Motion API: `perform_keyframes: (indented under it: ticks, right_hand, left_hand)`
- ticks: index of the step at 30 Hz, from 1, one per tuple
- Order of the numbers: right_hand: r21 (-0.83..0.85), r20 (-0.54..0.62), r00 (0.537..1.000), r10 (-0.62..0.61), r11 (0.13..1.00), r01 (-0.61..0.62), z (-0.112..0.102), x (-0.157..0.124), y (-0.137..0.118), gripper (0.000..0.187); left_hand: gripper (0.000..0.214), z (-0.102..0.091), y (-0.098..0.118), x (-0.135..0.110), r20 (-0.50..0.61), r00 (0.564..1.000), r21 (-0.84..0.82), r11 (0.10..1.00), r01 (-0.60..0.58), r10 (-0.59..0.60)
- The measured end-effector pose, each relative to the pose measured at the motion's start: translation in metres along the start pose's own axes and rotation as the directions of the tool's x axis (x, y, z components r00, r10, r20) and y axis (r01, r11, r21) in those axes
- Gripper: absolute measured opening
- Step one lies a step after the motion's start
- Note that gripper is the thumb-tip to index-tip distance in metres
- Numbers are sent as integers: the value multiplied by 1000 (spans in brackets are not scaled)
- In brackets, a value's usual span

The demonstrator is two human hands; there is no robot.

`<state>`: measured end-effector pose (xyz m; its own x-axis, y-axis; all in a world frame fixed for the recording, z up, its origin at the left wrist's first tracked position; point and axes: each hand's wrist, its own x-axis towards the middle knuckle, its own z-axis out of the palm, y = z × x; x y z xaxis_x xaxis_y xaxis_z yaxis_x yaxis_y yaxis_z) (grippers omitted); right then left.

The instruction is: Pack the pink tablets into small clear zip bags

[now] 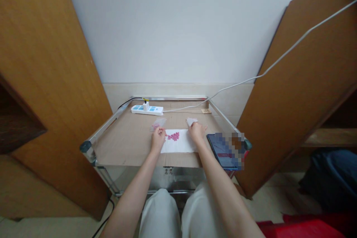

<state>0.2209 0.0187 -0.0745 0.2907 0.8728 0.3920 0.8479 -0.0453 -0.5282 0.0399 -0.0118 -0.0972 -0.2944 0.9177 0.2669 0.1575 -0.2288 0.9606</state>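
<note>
Flanking a cluster of pink pills (173, 136) on a white paper sheet (178, 145), the left hand (158, 138) and right hand (197, 132) rest with fingers curled together; whether either pinches something is too small to tell. A clear plastic bag (158, 124) lies just beyond the left hand, a white scrap (191, 121) beyond the right. A power strip (147, 110) sits farther back on the worktop (122, 145). A dark flat case (220, 148) beside the right forearm is partly blurred out, and open wooden doors (50, 81) crowd both sides.
</note>
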Motion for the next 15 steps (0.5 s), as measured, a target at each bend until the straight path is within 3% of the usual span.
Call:
perform_keyframes:
  ticks: [9,15]
  right_hand:
    - [23,-56,998,5,1000,-3,-15,4,-5,21]
    - [256,-166,986,6,966,37,-21,6,-6,22]
  left_hand:
    - [5,-2,-6,3,-88,994,39,997,64,-60]
    - [6,-1,-5,3,-67,996,27,998,54,-52]
